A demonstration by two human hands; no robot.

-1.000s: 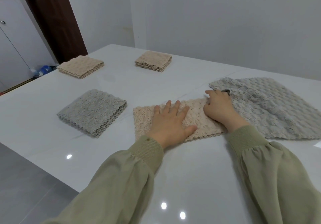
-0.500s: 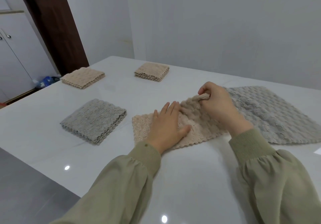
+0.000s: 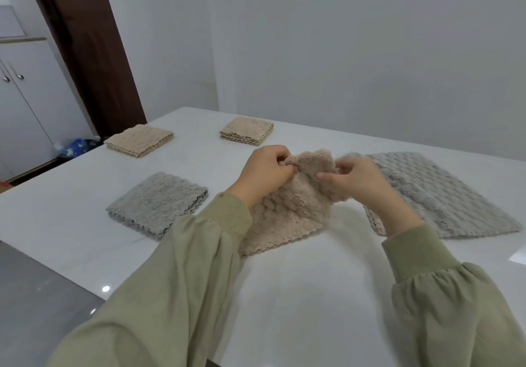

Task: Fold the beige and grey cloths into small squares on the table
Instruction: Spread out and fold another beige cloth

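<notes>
Left grip (image 3: 264,173) and right grip (image 3: 360,180) both pinched beige cloth (image 3: 290,213) at its lifted far edge, side by side; near edge rested on counter (image 3: 313,295), toward the person. Neither grip nearer.

the person's left sleeve (image 3: 159,295) and right sleeve (image 3: 455,309) are loose, pale olive green, gathered in small pleats just above the ribbed knit left cuff (image 3: 232,213) and right cuff (image 3: 412,250). beyond the cuffs, the left hand (image 3: 264,176) and right hand (image 3: 358,178) are bare.

Place: plain domestic room | Signs: glossy white counter (image 3: 284,295), bare white walls (image 3: 341,53), dark brown door frame (image 3: 85,53), white cupboard (image 3: 31,110) with metal knobs (image 3: 19,76), glossy grey floor (image 3: 34,295)
</notes>
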